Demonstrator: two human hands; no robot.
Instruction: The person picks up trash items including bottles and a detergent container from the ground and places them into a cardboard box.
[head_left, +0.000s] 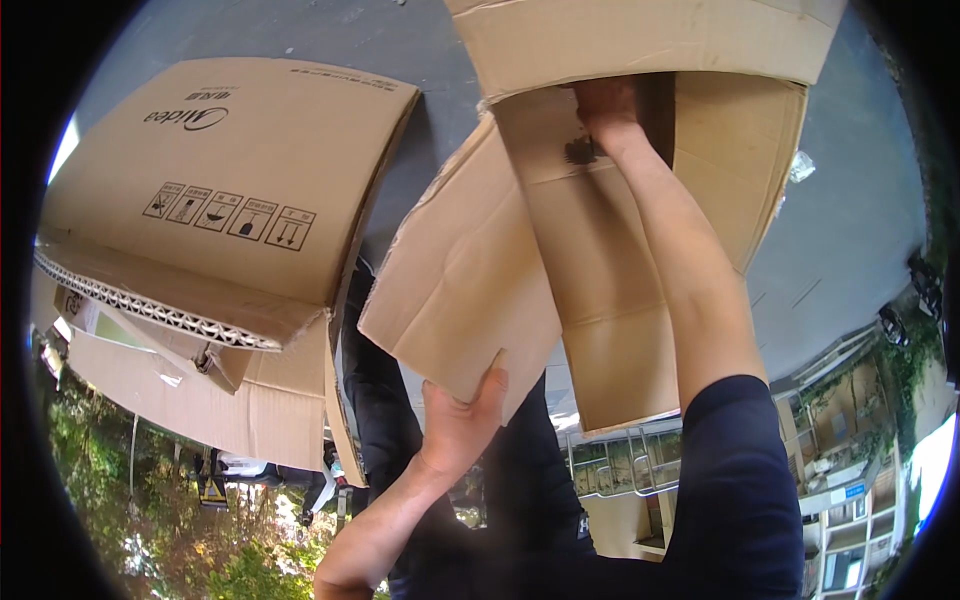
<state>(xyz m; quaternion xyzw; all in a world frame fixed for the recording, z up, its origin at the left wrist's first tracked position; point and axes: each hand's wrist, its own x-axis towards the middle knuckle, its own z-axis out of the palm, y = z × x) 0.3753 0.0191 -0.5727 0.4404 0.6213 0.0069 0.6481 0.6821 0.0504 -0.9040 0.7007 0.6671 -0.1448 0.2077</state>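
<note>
An open corrugated cardboard box (645, 37) lies before me, its opening towards me and its flaps spread. My left hand (465, 412) grips the edge of its left flap (472, 277), thumb on the upper face and fingers hidden behind. My right arm passes over another flap (615, 367) and reaches into the box. Inside, near the shadowed upper edge, my right hand (606, 109) is only partly visible; its fingers are hidden. A dark stain (580, 151) marks the inner wall just below that hand. A further flap (735, 165) spreads on the right.
At left stands a large Midea carton (247, 157) with printed handling symbols and open flaps (202, 397). Both boxes are on grey ground (840, 240). A crumpled clear plastic piece (802, 166) lies at right. Metal rails (622, 461) and shelving (851, 532) appear near the lower rim.
</note>
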